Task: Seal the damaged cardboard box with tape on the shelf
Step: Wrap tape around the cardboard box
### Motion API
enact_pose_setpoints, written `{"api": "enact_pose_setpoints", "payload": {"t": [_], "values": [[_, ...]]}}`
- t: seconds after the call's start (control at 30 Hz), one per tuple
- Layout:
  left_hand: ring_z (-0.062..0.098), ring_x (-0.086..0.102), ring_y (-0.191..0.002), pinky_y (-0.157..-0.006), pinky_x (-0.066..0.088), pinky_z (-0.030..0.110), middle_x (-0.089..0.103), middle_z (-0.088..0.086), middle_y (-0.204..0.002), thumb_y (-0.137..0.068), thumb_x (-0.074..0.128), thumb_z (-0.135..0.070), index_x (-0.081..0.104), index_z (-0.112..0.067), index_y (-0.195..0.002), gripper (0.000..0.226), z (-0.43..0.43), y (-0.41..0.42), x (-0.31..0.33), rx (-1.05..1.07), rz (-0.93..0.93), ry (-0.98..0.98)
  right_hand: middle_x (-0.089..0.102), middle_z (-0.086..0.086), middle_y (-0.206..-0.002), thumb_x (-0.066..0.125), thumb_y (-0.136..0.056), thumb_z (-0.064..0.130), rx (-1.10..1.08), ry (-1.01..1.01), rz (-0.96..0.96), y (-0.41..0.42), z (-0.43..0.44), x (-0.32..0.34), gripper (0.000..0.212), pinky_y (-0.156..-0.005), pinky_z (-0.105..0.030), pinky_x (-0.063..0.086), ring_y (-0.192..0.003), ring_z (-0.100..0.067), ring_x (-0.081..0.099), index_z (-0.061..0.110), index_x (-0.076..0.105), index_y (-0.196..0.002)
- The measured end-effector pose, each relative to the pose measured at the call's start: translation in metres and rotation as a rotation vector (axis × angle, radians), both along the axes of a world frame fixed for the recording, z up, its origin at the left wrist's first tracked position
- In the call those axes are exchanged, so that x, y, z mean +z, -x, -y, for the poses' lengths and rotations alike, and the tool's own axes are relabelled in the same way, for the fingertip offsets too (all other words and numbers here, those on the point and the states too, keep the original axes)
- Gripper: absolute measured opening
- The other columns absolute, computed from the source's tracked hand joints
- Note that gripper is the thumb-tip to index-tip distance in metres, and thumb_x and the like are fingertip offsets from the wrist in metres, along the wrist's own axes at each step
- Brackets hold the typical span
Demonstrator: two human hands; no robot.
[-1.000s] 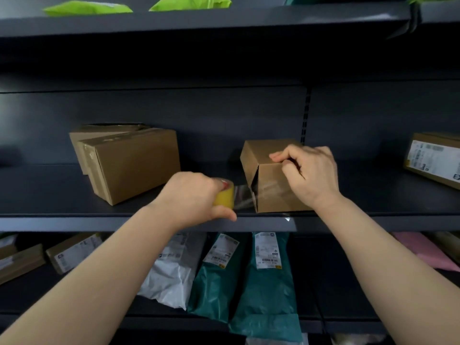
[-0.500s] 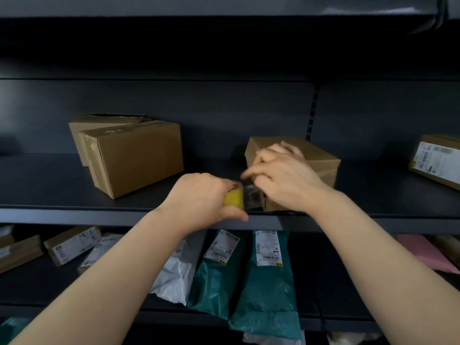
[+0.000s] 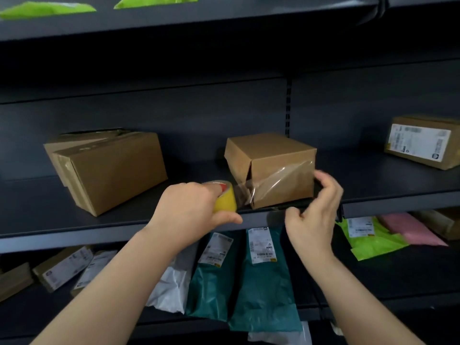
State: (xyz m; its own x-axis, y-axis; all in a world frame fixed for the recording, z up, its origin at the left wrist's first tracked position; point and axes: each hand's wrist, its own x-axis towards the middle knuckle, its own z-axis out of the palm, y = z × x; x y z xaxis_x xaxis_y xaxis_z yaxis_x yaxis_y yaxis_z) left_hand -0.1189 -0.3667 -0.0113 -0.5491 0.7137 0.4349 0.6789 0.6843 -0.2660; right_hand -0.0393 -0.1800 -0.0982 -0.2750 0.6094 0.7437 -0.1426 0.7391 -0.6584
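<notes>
Both bare forearms reach up from the near edge and converge toward the middle. The left hand (image 3: 189,207), its back turned up, is curled round a yellow tape roll (image 3: 225,201), with the thumb stretched along the roll's near side. The right hand (image 3: 316,215) stands just to its right, wrist straight, palm facing left, thumb spread and fingers loosely curved with nothing in them. It is blurred, so its far fingertips may or may not be touching anything.
</notes>
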Motion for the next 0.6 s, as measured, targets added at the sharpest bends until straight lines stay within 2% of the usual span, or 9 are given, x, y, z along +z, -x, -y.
{"api": "enact_pose_setpoints", "payload": {"t": [0.07, 0.13, 0.23, 0.27, 0.33, 0.4, 0.5, 0.6], "values": [[0.018, 0.063, -0.096, -0.062, 0.035, 0.029, 0.068, -0.003, -0.101, -0.075, 0.040, -0.084, 0.044, -0.035, -0.142, 0.083, 0.001, -0.002, 0.003, -0.002, 0.001, 0.000, 0.022, -0.019, -0.151, 0.072, -0.060, 0.000, -0.092, -0.172, 0.208, 0.003, -0.009, 0.007, 0.098, -0.115, -0.057, 0.023, -0.143, -0.034, 0.021, 0.011, 0.021, -0.143], [0.019, 0.063, -0.097, -0.062, 0.036, 0.030, 0.068, -0.003, -0.103, -0.078, 0.041, -0.082, 0.045, -0.035, -0.141, 0.079, 0.001, 0.000, 0.004, 0.006, 0.019, 0.003, 0.009, -0.017, -0.159, 0.083, -0.060, 0.019, -0.136, -0.457, 0.376, 0.008, -0.011, 0.020, 0.114, -0.118, -0.057, 0.004, -0.150, -0.032, -0.001, 0.012, 0.013, -0.150], [0.020, 0.063, -0.096, -0.062, 0.038, 0.031, 0.068, -0.004, -0.101, -0.081, 0.045, -0.078, 0.052, -0.035, -0.132, 0.067, 0.003, 0.005, 0.004, 0.034, 0.055, 0.012, -0.005, -0.006, -0.163, 0.087, -0.055, 0.044, -0.073, -0.674, 0.546, 0.015, -0.004, 0.046, 0.134, -0.114, -0.061, -0.005, -0.148, -0.026, -0.018, 0.018, 0.001, -0.154], [0.020, 0.063, -0.093, -0.060, 0.038, 0.031, 0.066, -0.005, -0.094, -0.082, 0.046, -0.076, 0.056, -0.034, -0.122, 0.059, 0.004, 0.004, 0.003, 0.019, 0.047, 0.010, -0.006, -0.003, -0.163, 0.085, -0.054, 0.051, -0.056, -0.711, 0.604, 0.019, -0.002, 0.053, 0.138, -0.112, -0.063, -0.007, -0.148, -0.024, -0.021, 0.019, -0.004, -0.154], [0.020, 0.061, -0.075, -0.052, 0.031, 0.031, 0.051, -0.008, -0.067, -0.083, 0.052, -0.071, 0.054, -0.030, -0.087, 0.042, 0.008, 0.003, 0.001, -0.057, -0.004, -0.041, 0.006, 0.000, -0.163, 0.083, -0.049, 0.062, -0.028, -0.725, 0.701, 0.025, -0.004, 0.063, 0.144, -0.110, -0.065, -0.009, -0.149, -0.019, -0.016, 0.021, -0.008, -0.154], [0.018, 0.049, -0.053, -0.043, 0.020, 0.027, 0.031, -0.011, -0.053, -0.081, 0.057, -0.067, 0.044, -0.027, -0.069, 0.043, 0.011, 0.001, -0.002, -0.153, -0.082, -0.112, 0.027, 0.003, -0.157, 0.084, -0.044, 0.065, 0.015, -0.681, 0.723, 0.029, -0.010, 0.069, 0.140, -0.110, -0.064, -0.009, -0.150, -0.012, 0.003, 0.023, 0.008, -0.153], [0.014, 0.037, -0.045, -0.040, 0.021, 0.024, 0.031, -0.011, -0.048, -0.077, 0.052, -0.066, 0.050, -0.025, -0.065, 0.043, 0.013, -0.005, 0.001, -0.209, -0.083, -0.200, 0.035, 0.009, -0.153, 0.088, -0.042, 0.059, 0.060, -0.668, 0.694, 0.027, -0.016, 0.074, 0.124, -0.111, -0.059, -0.009, -0.146, -0.007, 0.018, 0.028, 0.030, -0.147], [0.014, 0.036, -0.049, -0.042, 0.020, 0.025, 0.032, -0.011, -0.050, -0.081, 0.055, -0.066, 0.041, -0.028, -0.064, 0.044, 0.011, -0.011, 0.005, -0.175, -0.094, -0.190, 0.035, 0.011, -0.152, 0.089, -0.042, 0.057, 0.109, -0.669, 0.686, 0.026, -0.021, 0.078, 0.122, -0.113, -0.059, -0.008, -0.144, -0.006, 0.021, 0.031, 0.032, -0.146]]}}
